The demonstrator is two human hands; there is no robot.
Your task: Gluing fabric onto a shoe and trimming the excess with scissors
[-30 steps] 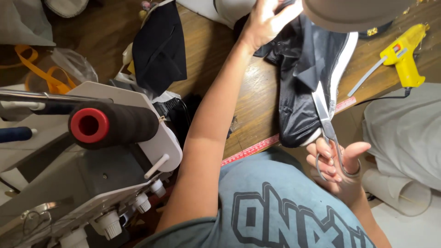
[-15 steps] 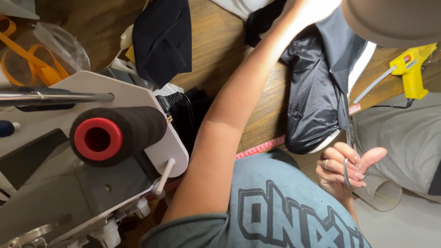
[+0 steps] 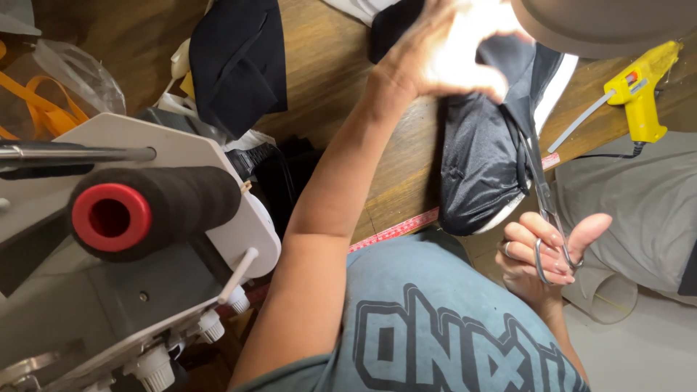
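Nearest, the right hand (image 3: 544, 254) has its fingers through the loops of the scissors (image 3: 543, 196), clenched on them at the counter's (image 3: 348, 80) near edge. The blades run up and away from that grip, their long axis nearly straight out from the body, leaning slightly left, and they meet the right-hand edge of the black cloth (image 3: 479, 160). So the cloth lies ahead and just left of the right hand, touching the blades. A red tape measure (image 3: 396, 231) runs along the counter's edge under the cloth. Farther out, the left hand (image 3: 450, 51), washed out by lamp light, presses on the cloth's far end with fingers curled; whether it pinches or only pins the cloth I cannot tell. Off right lies a yellow glue gun (image 3: 639, 91).
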